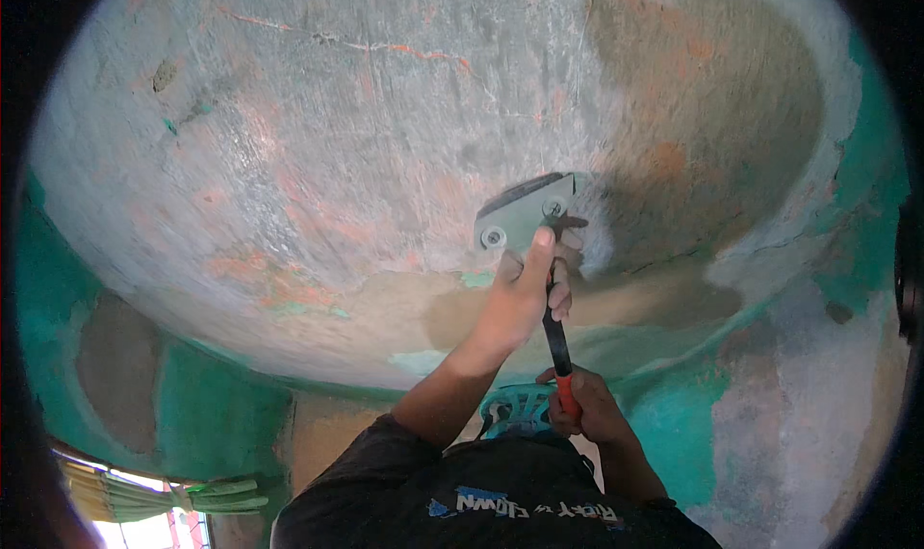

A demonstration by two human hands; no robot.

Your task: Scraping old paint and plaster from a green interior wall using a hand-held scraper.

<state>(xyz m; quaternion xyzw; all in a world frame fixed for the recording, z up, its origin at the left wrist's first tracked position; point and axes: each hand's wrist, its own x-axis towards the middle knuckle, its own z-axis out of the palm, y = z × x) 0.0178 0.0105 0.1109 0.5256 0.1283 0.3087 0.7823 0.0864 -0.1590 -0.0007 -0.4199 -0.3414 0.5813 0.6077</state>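
A long-handled scraper [527, 206] lies with its pale plate against a worn plaster surface [404, 130]. Two screws show on the plate, and a dark strip runs along its far edge. My left hand [523, 282] grips the upper part of the black handle, its thumb stretched to the plate's lower edge. Lower down, my right hand [588, 408] is closed around the orange-red end of the handle. Part of the left fingers is hidden behind the thumb and handle. A shadow falls on the plaster right of the plate.
Cracks and damp-looking brown patches mark the plaster. Green painted wall [216, 405] surrounds it, with grey filled patches [119, 372]. A window with a tied green and yellow curtain [209, 497] is at lower left. A turquoise plastic object [516, 410] shows between my arms.
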